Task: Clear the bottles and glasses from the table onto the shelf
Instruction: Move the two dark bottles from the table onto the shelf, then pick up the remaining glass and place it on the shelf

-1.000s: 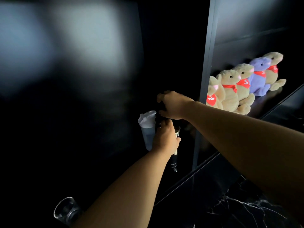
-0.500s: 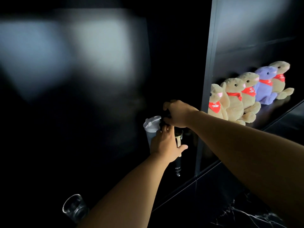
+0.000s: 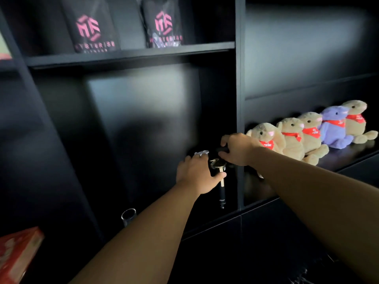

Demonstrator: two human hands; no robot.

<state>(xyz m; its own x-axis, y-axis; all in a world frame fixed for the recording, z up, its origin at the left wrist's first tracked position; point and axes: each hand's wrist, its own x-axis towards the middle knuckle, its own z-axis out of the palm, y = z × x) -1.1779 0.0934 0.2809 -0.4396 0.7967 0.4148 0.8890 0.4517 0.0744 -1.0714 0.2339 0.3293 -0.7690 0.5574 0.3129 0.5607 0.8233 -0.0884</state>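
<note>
Left hand [image 3: 198, 174] wraps the dark bottle [image 3: 222, 191], steadying it upright on the shelf [image 3: 215, 220]; right hand [image 3: 238, 149], just above, pinches its cap. Glass [image 3: 128, 216] stands lower left.

Both hands reach into one shelf [image 3: 131, 55] compartment. The left hand [image 3: 198, 175] sits just left of a dark bottle [image 3: 221, 187]; the right hand [image 3: 238, 149] is above it. A glass [image 3: 128, 216] stands lower left, plush toys [image 3: 303, 134] right of the divider.

Five plush rabbits [image 3: 291, 138], two black bags [image 3: 90, 27], one glass [image 3: 128, 216], two hands [image 3: 196, 175].
</note>
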